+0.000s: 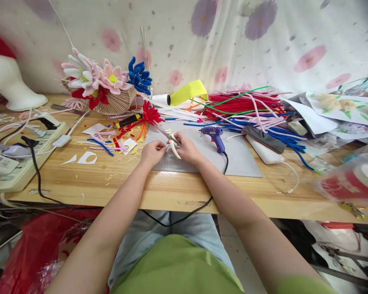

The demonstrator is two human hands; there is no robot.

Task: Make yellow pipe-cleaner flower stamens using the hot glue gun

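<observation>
My right hand [185,148] is closed around the white-handled scissors [174,149], whose blades point up and to the left. Beside the scissor handles, my left hand [154,153] has its fingertips pinched together; whatever they hold is too small or hidden to name. Just past the blade tips lies a red fuzzy flower [151,113] with looped petals. Under both hands is a grey mat [242,159]. A purple glue gun [214,135] rests on the mat to the right of my right hand, its black cord running down over the table edge.
Red, white, pink and blue pipe cleaners [245,107] pile up behind the mat. Scraps of paper [87,157] and yellow bits lie to the left, near a power strip [33,159]. Fuzzy flowers [112,77] stand at the back left. A phone [263,139] lies at right.
</observation>
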